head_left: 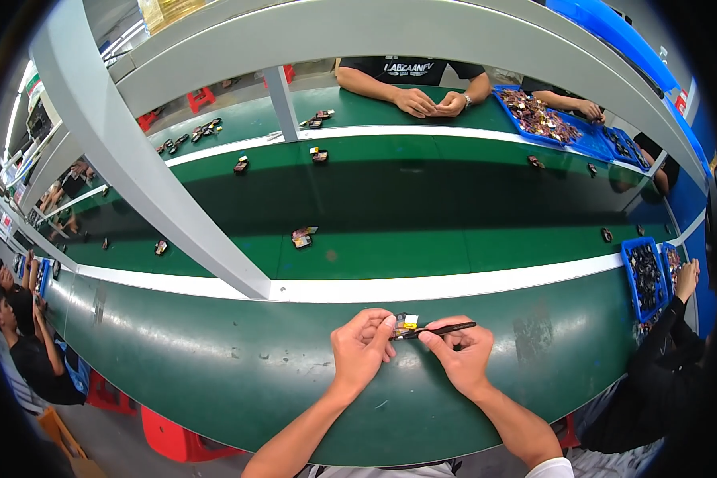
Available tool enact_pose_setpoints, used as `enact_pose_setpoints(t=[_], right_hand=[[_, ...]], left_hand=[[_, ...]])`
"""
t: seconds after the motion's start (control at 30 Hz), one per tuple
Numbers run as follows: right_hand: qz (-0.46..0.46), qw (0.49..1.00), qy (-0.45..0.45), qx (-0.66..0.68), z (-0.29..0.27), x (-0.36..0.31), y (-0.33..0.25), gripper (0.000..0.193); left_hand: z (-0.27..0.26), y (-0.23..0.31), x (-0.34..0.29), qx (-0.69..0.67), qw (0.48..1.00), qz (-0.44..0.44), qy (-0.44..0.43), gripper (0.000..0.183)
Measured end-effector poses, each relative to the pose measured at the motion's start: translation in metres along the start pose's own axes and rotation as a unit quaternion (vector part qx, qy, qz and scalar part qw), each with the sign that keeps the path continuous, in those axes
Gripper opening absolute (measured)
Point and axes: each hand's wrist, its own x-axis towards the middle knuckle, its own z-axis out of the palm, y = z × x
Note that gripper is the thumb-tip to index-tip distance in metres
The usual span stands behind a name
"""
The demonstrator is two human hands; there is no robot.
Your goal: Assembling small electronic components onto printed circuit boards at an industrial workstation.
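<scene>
Over the near green worktop [279, 374], my left hand [362, 347] pinches a small dark electronic part [401, 325] between thumb and fingers. A white and yellow tab shows on the part. Closed around slim black tweezers [457, 327], my right hand [464, 354] is just to the right of it. The tips of the tweezers point left and reach the part's lower edge. My fingers hide much of the part, so whether the tips grip it or only touch it I cannot tell.
Beyond a white rail, a green conveyor belt [422, 253] carries scattered small parts, one group [303, 237] nearest. A grey frame post [147, 151] crosses the left side. Blue trays [631, 275] of parts stand at right beside a co-worker's arm [668, 323]. Another person's hands [430, 103] rest across the belt.
</scene>
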Motion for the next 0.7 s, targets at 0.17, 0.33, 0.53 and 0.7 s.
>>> enact_pose_setpoints(t=[0.17, 0.33, 0.53, 0.7], right_hand=[[-0.020, 0.998, 0.002, -0.054, -0.0003, 0.0007, 0.0003, 0.013], [0.034, 0.999, -0.015, 0.006, 0.0005, 0.0003, 0.0000, 0.013], [0.151, 0.979, -0.027, 0.131, -0.0022, 0.0048, -0.0010, 0.011], [0.138, 0.980, -0.022, 0.140, -0.0025, 0.0045, 0.0013, 0.011]], left_hand=[[0.0010, -0.0030, -0.0011, -0.015, 1.000, 0.008, 0.013, 0.012], [0.0008, -0.0032, -0.0030, -0.004, 1.000, 0.012, -0.019, 0.015], [0.0027, -0.0031, -0.0052, 0.018, 0.998, 0.054, -0.025, 0.014], [0.0041, -0.0032, -0.0070, 0.022, 0.997, 0.071, -0.019, 0.013]])
